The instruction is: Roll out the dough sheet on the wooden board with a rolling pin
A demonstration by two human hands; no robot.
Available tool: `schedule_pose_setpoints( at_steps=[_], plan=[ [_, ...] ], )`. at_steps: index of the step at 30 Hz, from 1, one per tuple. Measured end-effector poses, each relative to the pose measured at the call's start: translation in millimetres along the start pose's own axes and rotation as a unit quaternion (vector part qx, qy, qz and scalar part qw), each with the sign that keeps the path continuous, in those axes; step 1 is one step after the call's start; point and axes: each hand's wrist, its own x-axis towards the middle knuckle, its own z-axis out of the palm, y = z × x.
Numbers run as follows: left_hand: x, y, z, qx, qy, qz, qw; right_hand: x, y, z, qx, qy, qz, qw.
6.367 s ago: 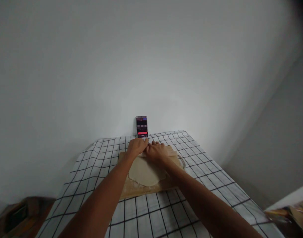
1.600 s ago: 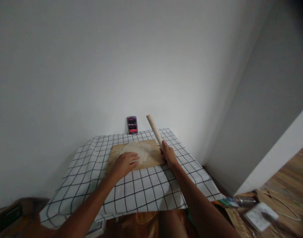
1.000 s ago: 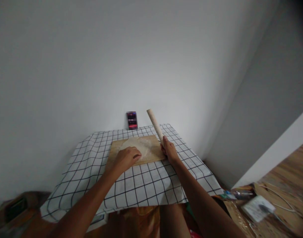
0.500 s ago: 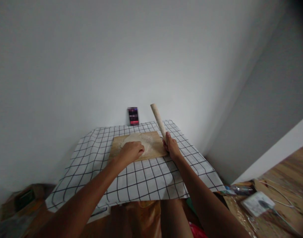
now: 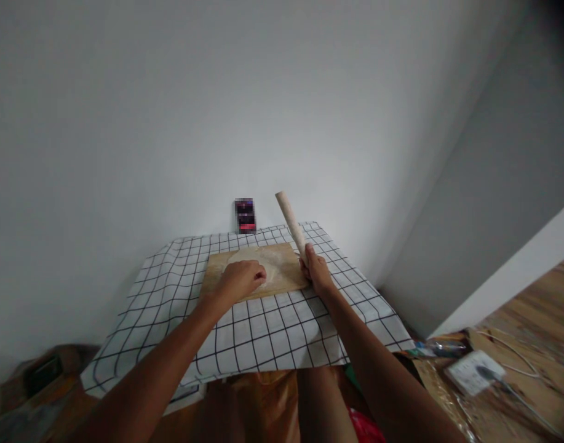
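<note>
Rolling pin has risen, tilted in right hand.

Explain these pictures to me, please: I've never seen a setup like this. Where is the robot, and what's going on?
There is no robot here: these are a person's two bare hands. The view comes from one camera worn on the person's head, looking forward and down, so the arms reach in from the bottom.

A white cloth with dark checks covers the table. On it lies a wooden board with flattened, pale dough. Behind, a dark device with a blurred screen stands by the wall.

The right hand grips a rolling pin by its lower end, the other end tilted up. The left hand is curled over the dough; whether it holds anything can't be seen.
</note>
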Motion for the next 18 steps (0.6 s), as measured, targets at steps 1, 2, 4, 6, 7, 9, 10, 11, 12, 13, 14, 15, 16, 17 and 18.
schedule_pose_setpoints(
  at_steps=[1, 2, 4, 6, 7, 9, 10, 11, 12, 13, 14, 15, 16, 17, 18],
  plan=[
    [0.9, -1.9, 0.5, -0.010, -0.002, -0.002, 1.000, -0.5, -0.6, 0.1, -0.001, 0.001, -0.002, 1.000],
    [1.8, -4.1, 0.7, -0.025, -0.005, -0.004, 1.000, -0.8, -1.1, 0.2, -0.001, 0.001, -0.004, 1.000],
    [3.1, -8.6, 0.9, -0.056, -0.015, -0.003, 0.998, -1.1, -1.6, 0.3, 0.001, 0.000, -0.005, 1.000],
    [3.7, -11.0, 1.0, -0.068, -0.021, 0.001, 0.997, -0.8, -1.5, 0.2, 0.003, -0.001, -0.004, 1.000],
    [3.7, -11.3, 1.3, -0.065, -0.019, -0.001, 0.998, -0.4, -1.3, 0.2, 0.004, 0.000, -0.003, 1.000],
    [3.4, -10.8, 2.4, -0.054, -0.007, -0.009, 0.998, 0.7, -0.4, 0.3, 0.004, -0.001, -0.002, 1.000],
    [3.2, -10.6, 3.3, -0.054, -0.002, -0.013, 0.998, 1.2, 0.2, 0.4, 0.003, -0.001, -0.001, 1.000],
    [3.2, -11.0, 4.5, -0.061, 0.000, -0.018, 0.998, 1.7, 0.7, 0.5, 0.003, 0.000, -0.001, 1.000],
    [3.4, -11.9, 6.1, -0.075, -0.002, -0.021, 0.997, 2.1, 1.2, 0.6, 0.005, 0.002, 0.000, 1.000],
    [3.9, -13.4, 8.0, -0.092, -0.005, -0.024, 0.995, 2.3, 1.6, 0.7, 0.007, 0.002, 0.000, 1.000],
    [4.7, -15.5, 10.5, -0.110, -0.006, -0.027, 0.994, 2.3, 1.7, 0.8, 0.010, 0.002, -0.001, 1.000],
    [5.6, -17.9, 13.3, -0.125, -0.006, -0.029, 0.992, 2.1, 1.6, 0.9, 0.012, -0.001, -0.002, 1.000],
    [6.8, -20.5, 16.6, -0.138, -0.003, -0.030, 0.990, 1.8, 1.2, 1.0, 0.014, -0.004, -0.003, 1.000],
    [7.9, -23.1, 20.1, -0.148, 0.001, -0.028, 0.989, 1.4, 0.7, 1.1, 0.013, -0.005, -0.003, 1.000],
    [9.0, -25.7, 23.6, -0.161, 0.004, -0.027, 0.987, 0.9, 0.0, 1.1, 0.010, -0.004, -0.003, 1.000]
  ],
)
